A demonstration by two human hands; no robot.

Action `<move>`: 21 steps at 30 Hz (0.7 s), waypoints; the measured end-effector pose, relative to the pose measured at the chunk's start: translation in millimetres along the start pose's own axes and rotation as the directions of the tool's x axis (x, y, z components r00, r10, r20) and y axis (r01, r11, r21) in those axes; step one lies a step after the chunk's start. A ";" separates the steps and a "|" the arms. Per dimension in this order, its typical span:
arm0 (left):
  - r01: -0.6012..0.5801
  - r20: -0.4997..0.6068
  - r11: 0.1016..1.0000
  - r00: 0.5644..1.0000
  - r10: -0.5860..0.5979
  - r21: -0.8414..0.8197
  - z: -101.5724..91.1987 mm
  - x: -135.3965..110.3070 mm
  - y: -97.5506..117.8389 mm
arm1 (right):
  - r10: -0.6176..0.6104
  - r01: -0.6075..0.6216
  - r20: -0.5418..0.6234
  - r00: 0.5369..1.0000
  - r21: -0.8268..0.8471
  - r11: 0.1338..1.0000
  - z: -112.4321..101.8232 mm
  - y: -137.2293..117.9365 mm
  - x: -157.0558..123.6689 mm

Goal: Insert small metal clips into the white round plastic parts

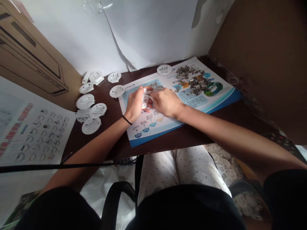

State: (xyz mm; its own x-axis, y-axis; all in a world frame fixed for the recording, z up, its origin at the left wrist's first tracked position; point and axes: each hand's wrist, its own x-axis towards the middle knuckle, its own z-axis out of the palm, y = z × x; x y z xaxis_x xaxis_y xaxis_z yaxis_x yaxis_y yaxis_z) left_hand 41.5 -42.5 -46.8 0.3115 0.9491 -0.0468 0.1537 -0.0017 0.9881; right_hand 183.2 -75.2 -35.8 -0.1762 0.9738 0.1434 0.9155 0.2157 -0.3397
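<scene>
**Item 1:** left hand (135,105), fingers curled closely around a white ribbed plastic part (145,99). The part sits between both hands, just above the printed leaflet.

**Item 2:** right hand (166,102), fingers pressed together and reaching in at the part's right edge. The fingertips are hidden, so whether they pinch anything cannot be told.

**Handling note:** a firm hold in 1 hand, with the other working close against it, appears sound; it keeps the part steady and the small pieces contained.

**Item 3:** small metal pieces (155,85), heaped just beyond the fingers, with a larger metal scatter (189,78) farther right on the same sheet.

**Item 4:** blue-and-white printed leaflet (153,135). Its near timeline reads 2005 and apparently 2014; other text is too small to read.

**Item 5:** about 10 loose white ribbed parts (91,125), mostly left of the leaflet, on a dark brown table (227,110).

**Item 6:** black wristband (127,120), on the left wrist.

**Item 7:** sheet of round printed icons (40,134), far left, its red lettering unreadable.
</scene>
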 end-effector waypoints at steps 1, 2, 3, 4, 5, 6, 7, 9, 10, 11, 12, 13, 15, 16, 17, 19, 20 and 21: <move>-0.002 -0.003 1.000 1.000 0.002 0.008 0.6 -0.8 0.8 | 0.002 -0.002 -0.003 1.000 0.014 1.000 -0.2 0.1 0.7; -0.008 -0.005 1.000 1.000 0.008 0.014 1.2 -1.6 1.3 | 0.004 -0.004 -0.003 1.000 0.029 1.000 -0.4 0.3 1.3; -0.017 -0.009 1.000 1.000 0.017 0.015 1.5 -2.1 1.5 | 0.005 -0.005 -0.004 1.000 0.046 0.999 -0.7 0.6 1.9; -0.025 -0.010 1.000 1.000 0.026 0.013 1.8 -2.3 1.3 | 0.007 -0.007 -0.006 1.000 0.065 0.998 -0.9 0.7 2.5; -0.035 -0.012 0.999 0.999 0.035 0.010 1.9 -2.2 0.7 | 0.008 -0.008 -0.006 1.000 0.085 0.996 -1.2 0.8 2.9; -0.042 -0.013 0.999 0.999 0.042 0.006 1.9 -1.8 -0.2 | 0.009 -0.008 -0.006 1.000 0.106 0.994 -1.4 0.8 3.3; -0.047 -0.013 0.999 0.999 0.047 0.003 1.8 -1.0 -1.5 | 0.009 -0.009 -0.004 1.000 0.127 0.992 -1.6 0.8 3.6; -0.058 -0.010 0.998 0.998 0.058 -0.002 1.4 0.9 -4.1 | 0.018 -0.018 0.000 1.000 0.162 0.987 -1.8 0.6 4.1; -0.064 -0.010 0.998 0.998 0.064 -0.005 1.2 1.7 -5.2 | 0.025 -0.025 0.004 1.000 0.176 0.984 -1.7 0.6 4.3; -0.066 -0.010 0.998 0.998 0.066 -0.007 1.0 2.4 -6.0 | 0.031 -0.031 0.005 1.000 0.188 0.982 -1.5 0.6 4.6; -0.065 -0.010 0.998 0.998 0.065 -0.007 0.9 2.8 -6.5 | 0.035 -0.035 0.004 0.999 0.198 0.980 -1.3 0.8 4.9; -0.064 -0.010 0.998 0.998 0.064 -0.005 0.9 2.9 -6.7 | 0.037 -0.037 0.003 0.999 0.207 0.978 -0.9 1.1 5.2; -0.068 -0.005 0.998 0.998 0.068 0.005 1.0 2.3 -6.4 | 0.036 -0.036 0.003 0.999 0.225 0.974 -0.3 1.9 6.0; -0.075 -0.001 0.997 0.997 0.075 0.008 1.1 1.8 -6.3 | 0.034 -0.034 0.002 0.999 0.235 0.971 0.1 2.5 6.5; -0.084 0.002 0.996 0.996 0.084 0.010 1.2 1.3 -6.2 | 0.031 -0.031 0.002 1.000 0.245 0.969 0.5 3.0 7.1; -0.098 0.004 0.995 0.995 0.098 0.016 1.4 0.3 -6.3 | 0.025 -0.023 -0.005 1.000 0.262 0.965 1.2 4.1 8.4; -0.102 0.002 0.995 0.995 0.102 0.022 1.6 -0.1 -6.4 | 0.023 -0.019 -0.009 1.000 0.269 0.963 1.6 4.6 8.9; -0.102 0.002 0.994 0.995 0.102 0.030 1.7 -0.4 -6.4 | 0.022 -0.017 -0.013 1.000 0.273 0.962 2.0 4.9 9.4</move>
State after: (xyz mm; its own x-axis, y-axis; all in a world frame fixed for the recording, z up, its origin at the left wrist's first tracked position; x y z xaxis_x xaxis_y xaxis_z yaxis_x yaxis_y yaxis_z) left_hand 42.0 -43.4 -53.3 0.3273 0.9434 0.0542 0.1495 -0.1083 0.9828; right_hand 185.3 -64.8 -38.0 -0.1514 0.9773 0.1483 0.7851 0.2100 -0.5827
